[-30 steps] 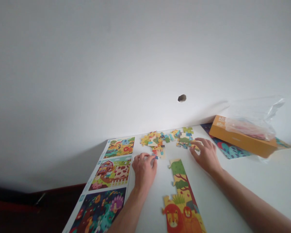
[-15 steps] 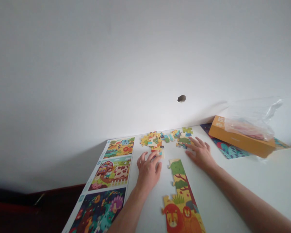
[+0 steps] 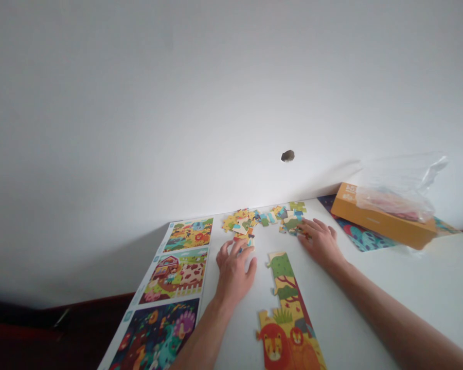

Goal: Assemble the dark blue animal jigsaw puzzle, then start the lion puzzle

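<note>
White wall [image 3: 139,103] is filling most of the view, with a small dark hole [image 3: 287,155] showing in it, and a white table [image 3: 374,293] is running along below it. A picture sheet [image 3: 165,267] is lying along the table's left edge, showing three scenes, counted. Near the right back corner, one orange box [image 3: 381,223] is sitting on a dark blue patterned sheet [image 3: 360,239], with one clear plastic bag [image 3: 395,203] draped over the box. Mid-table, one joined puzzle strip [image 3: 287,313] is lying lengthwise toward the person, with two lions at its near end. Loose puzzle pieces [image 3: 254,222] are lying in a scattered heap toward the back edge, overlapping too much for an exact count. Two hands are working here. The left hand [image 3: 233,272] is half open, fingers spread and curved, tips at the heap's near end, holding nothing visible. The right hand [image 3: 320,243] is lying nearly flat, fingertips on pieces at the heap's right end; whether it is pinching one, cannot tell. Risk: a careless hand sweep is possibly knocking pieces over the back edge or bumping the strip's joints apart.
</note>
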`<state>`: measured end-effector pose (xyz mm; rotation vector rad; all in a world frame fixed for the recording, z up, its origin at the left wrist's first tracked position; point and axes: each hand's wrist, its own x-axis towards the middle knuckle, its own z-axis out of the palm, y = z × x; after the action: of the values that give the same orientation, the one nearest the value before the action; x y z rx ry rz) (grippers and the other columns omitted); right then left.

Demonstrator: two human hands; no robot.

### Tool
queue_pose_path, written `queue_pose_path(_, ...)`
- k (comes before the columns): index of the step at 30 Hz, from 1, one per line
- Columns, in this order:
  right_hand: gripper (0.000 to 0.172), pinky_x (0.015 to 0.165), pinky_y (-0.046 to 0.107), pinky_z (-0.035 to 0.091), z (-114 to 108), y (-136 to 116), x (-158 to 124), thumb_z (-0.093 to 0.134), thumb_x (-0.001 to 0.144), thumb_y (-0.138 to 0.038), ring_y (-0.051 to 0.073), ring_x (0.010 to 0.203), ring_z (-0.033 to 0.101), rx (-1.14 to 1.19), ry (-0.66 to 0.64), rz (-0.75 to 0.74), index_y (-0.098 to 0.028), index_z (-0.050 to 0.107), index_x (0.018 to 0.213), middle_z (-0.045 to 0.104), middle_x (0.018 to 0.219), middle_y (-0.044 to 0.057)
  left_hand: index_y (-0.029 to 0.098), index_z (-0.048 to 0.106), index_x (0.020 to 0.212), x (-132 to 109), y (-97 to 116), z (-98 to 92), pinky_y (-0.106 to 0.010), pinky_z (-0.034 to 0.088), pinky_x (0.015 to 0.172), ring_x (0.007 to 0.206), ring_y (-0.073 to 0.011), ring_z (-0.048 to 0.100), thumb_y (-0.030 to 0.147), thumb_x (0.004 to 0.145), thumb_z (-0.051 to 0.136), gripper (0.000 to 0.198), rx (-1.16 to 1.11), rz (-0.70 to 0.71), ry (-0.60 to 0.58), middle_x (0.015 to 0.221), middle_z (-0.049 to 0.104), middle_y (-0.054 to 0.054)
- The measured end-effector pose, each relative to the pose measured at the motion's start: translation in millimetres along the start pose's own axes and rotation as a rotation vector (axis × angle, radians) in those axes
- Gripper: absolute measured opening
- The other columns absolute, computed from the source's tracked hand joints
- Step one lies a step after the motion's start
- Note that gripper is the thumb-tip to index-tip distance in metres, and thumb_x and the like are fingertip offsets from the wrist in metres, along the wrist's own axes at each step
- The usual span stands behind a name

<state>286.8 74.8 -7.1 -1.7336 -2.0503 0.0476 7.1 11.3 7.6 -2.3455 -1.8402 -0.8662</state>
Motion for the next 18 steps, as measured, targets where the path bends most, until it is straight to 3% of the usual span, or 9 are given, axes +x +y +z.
queue_pose_path(6, 0.043, 0.108, 0.064, 0.026, 5.3, -2.2, -0.8, 0.047, 0.093, -0.023, 0.032, 0.140, 0.035, 0.030, -0.069, -0.197, -0.033, 0.055, 0.133, 0.059, 0.139, 0.001, 0.032, 0.068, 0.120, -1.0, 8.9, -9.1, -0.054, 0.031, 0.110, 0.131, -0.0323, 0.038, 0.027, 0.088, 0.059, 0.033, -0.087, 0.179, -0.155, 0.139, 0.056, -0.001)
queue_pose_path(11, 0.040, 0.107, 0.064, 0.026, 2.6, -7.1, -3.0, 0.049, 0.092, -0.023, 0.034, 0.138, 0.037, 0.053, -0.084, -0.270, -0.032, 0.059, 0.129, 0.062, 0.135, 0.003, 0.035, 0.065, 0.124, -1.2, 11.0, -15.1, -0.055, 0.028, 0.112, 0.135, -0.0329, 0.033, 0.030, 0.088, 0.060, 0.036, -0.115, 0.259, -0.266, 0.144, 0.052, 0.003)
queue_pose_path(14, 0.043, 0.106, 0.064, 0.027, 0.2, -11.0, -5.1, 0.047, 0.092, -0.023, 0.034, 0.142, 0.031, 0.049, -0.118, -0.340, -0.033, 0.057, 0.133, 0.058, 0.140, 0.003, 0.036, 0.065, 0.124, -0.7, 10.9, -16.2, -0.057, 0.026, 0.112, 0.135, -0.0328, 0.034, 0.033, 0.088, 0.060, 0.036, -0.124, 0.278, -0.305, 0.145, 0.051, 0.004)
queue_pose_path(18, 0.038, 0.106, 0.066, 0.024, -0.4, -12.1, -5.1, 0.050, 0.092, -0.031, 0.036, 0.138, 0.035, 0.010, -0.073, -0.253, -0.031, 0.061, 0.128, 0.054, 0.144, 0.006, 0.037, 0.065, 0.125, 0.3, 11.5, -17.3, -0.057, 0.027, 0.112, 0.134, -0.0324, 0.036, 0.034, 0.088, 0.061, 0.037, -0.128, 0.284, -0.321, 0.145, 0.052, 0.004)
